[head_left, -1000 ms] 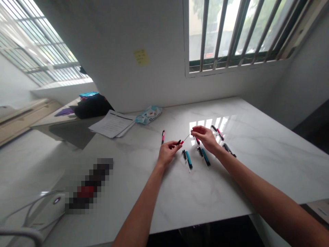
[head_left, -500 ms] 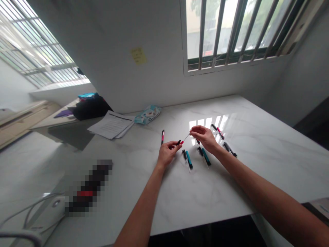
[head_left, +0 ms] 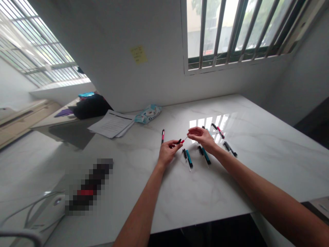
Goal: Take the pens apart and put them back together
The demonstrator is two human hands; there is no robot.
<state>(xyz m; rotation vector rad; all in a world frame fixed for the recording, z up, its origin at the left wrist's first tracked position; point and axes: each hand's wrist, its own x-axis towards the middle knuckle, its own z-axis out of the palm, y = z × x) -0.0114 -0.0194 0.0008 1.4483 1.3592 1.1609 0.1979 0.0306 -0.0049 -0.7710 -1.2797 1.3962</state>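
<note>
Head view of a white marble table [head_left: 180,202], read from left to right. A white device with trailing cables [head_left: 38,214] sits at the near left corner beside a pixelated patch. Behind it lie a stack of printed papers [head_left: 111,124], whose lines are too small to read, and a dark bag [head_left: 89,106]. A yellow sticky note [head_left: 138,55] on the wall bears handwriting that cannot be made out. A blue-and-white packet [head_left: 148,114] lies near the wall with illegible print.

At centre a whole red-and-black pen [head_left: 162,136] lies alone. Just beside it the left hand [head_left: 168,151] is closed in a pinch on a red-and-black pen barrel [head_left: 180,141], held just above the table. The right hand [head_left: 203,137] is closed at thumb and forefinger on a thin refill [head_left: 185,138] whose other end meets the barrel's mouth.

As a judgement, the refill goes in best if the barrel is kept steady, the refill is kept in line with the bore, and the push is gentle and straight, since a thin refill is likely to bend.

Below the hands lie two teal-and-black pens [head_left: 189,158] [head_left: 205,156]. Further right are a pink-and-black pen [head_left: 220,132] and a black pen [head_left: 230,149]. No brand is legible on any pen.
</note>
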